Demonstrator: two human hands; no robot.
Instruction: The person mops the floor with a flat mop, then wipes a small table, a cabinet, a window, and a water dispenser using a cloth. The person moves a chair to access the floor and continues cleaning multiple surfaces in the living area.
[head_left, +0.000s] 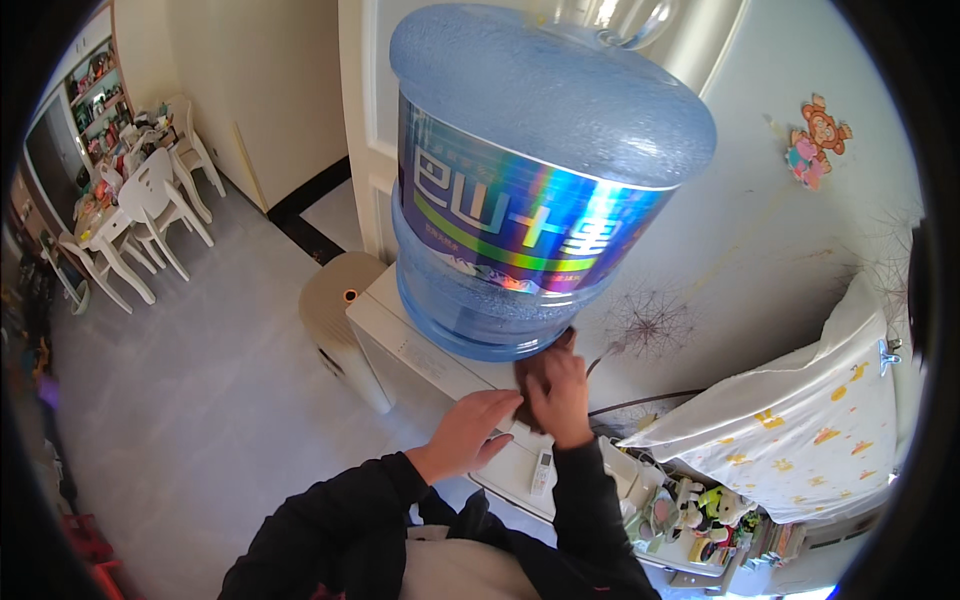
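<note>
A large blue plastic water bottle (480, 322) stands upside down on a white water dispenser (427, 345); its shiny label bears writing. My right hand (561, 394) is on a brown cloth (531, 375), fingers curled over it, beside the bottle's lower right edge. Part of the cloth is hidden under the hand and behind the bottle. Close by on the left, my left hand (472, 431) holds nothing, its thumb spread from the fingers. Its fingertips reach the cloth's near edge; whether they touch it I cannot tell.
A white remote control (541, 472) lies on a white surface below my right hand. A dark cable (645, 401) runs along the wall. At right hangs a patterned white cloth (795, 420) above toys and books. A beige bin-like container (337, 300) stands left of the dispenser.
</note>
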